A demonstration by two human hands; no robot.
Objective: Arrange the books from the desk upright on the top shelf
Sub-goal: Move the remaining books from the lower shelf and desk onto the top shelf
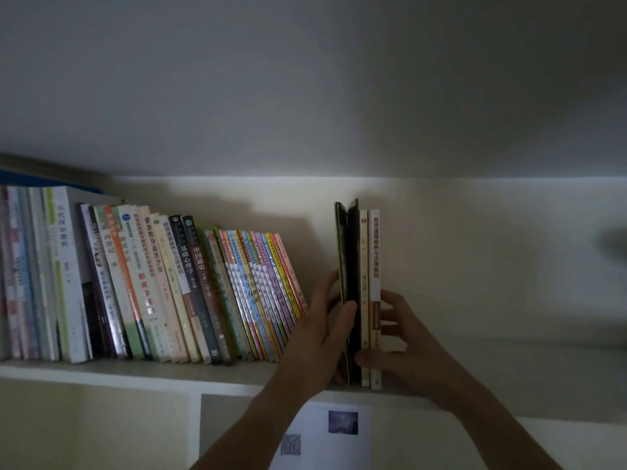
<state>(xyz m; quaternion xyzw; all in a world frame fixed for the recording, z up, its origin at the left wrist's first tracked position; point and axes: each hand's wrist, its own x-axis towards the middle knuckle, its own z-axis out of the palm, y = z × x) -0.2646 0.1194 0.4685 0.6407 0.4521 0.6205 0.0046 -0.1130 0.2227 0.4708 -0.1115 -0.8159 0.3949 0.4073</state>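
Observation:
A small stack of several books (359, 266) stands upright on the white top shelf (135, 373), apart from the main row. It has dark thin books on its left and two cream spines on its right. My left hand (319, 334) grips the stack's left side, thumb across the dark spines. My right hand (403, 340) holds the right side, fingers against the cream book and thumb low across the front. To the left, a long row of shelved books (163, 286) leans left.
A gap of bare shelf lies between the leaning row and the held stack. To the right, the shelf runs on bare. Below the shelf hangs a white sheet (322, 439) with two printed squares. The light is dim.

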